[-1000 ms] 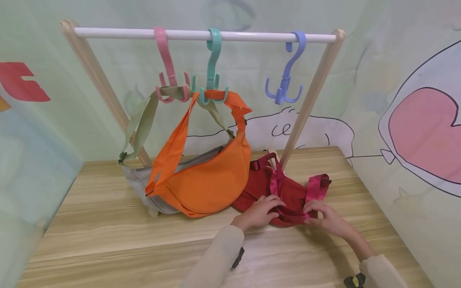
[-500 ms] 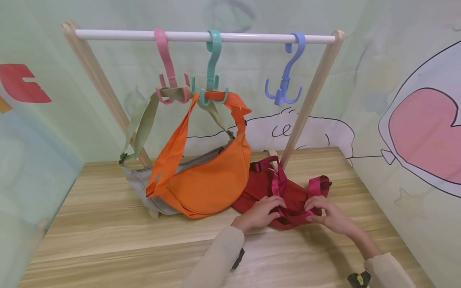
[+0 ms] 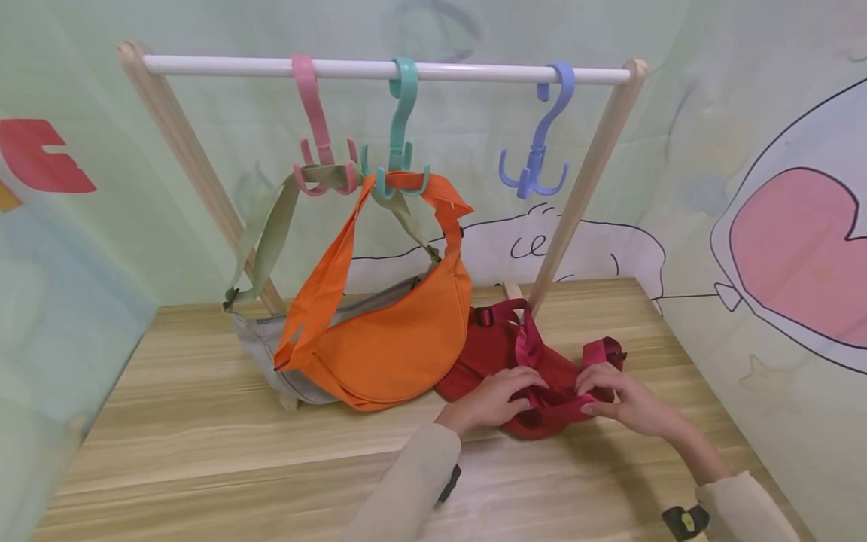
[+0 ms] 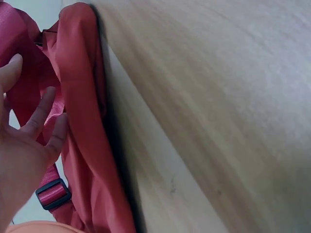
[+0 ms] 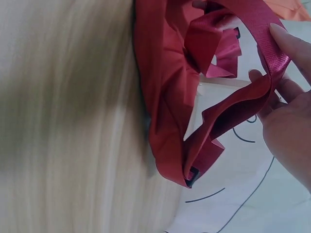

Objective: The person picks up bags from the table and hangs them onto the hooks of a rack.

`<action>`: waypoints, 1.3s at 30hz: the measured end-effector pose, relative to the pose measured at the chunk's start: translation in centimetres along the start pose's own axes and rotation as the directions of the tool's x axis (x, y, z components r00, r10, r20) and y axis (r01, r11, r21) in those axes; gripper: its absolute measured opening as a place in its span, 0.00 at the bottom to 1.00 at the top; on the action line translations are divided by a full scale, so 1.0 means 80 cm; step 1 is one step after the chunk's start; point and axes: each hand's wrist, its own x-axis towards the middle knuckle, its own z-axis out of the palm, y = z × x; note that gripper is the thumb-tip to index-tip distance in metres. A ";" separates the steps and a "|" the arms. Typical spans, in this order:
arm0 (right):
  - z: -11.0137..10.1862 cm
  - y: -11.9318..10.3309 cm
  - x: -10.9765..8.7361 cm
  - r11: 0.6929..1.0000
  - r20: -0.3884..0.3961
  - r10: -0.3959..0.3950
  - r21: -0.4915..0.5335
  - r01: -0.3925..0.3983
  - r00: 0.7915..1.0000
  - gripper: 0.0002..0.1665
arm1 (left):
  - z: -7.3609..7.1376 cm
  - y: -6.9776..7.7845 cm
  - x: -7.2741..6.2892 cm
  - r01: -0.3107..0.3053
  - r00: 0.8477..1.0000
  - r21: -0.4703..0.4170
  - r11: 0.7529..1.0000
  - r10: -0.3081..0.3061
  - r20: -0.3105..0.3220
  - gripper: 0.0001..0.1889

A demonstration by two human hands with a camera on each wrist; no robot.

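A dark red sling bag (image 3: 481, 354) with a magenta strap (image 5: 262, 29) lies on the table, beside an orange bag. My left hand (image 3: 494, 397) holds part of the strap near the bag's middle, thumb and fingers on either side of it; its ring and little fingers are loosely spread in the left wrist view. My right hand (image 3: 630, 403) pinches the strap further right, between thumb and fingers. In the right wrist view the strap bends through that grip and runs down to the bag's end. A black strap buckle (image 4: 53, 194) shows in the left wrist view.
An orange bag (image 3: 400, 346) hangs by its strap from a green hook (image 3: 403, 113), its body low at the table. Behind it a grey bag (image 3: 257, 346) hangs from a pink hook (image 3: 313, 113). A blue hook (image 3: 542, 143) hangs bare on the white rail (image 3: 474, 71).
My right hand has shifted slightly right and toward me with the strap. The left hand has barely moved. The bag's near edge has slid a little toward me.
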 end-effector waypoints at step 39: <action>-0.044 -0.027 0.017 0.988 -0.073 -0.010 -0.153 -0.001 0.997 0.16 | -0.040 0.017 -0.011 0.049 0.996 -0.059 0.997 -0.053 -0.069 0.20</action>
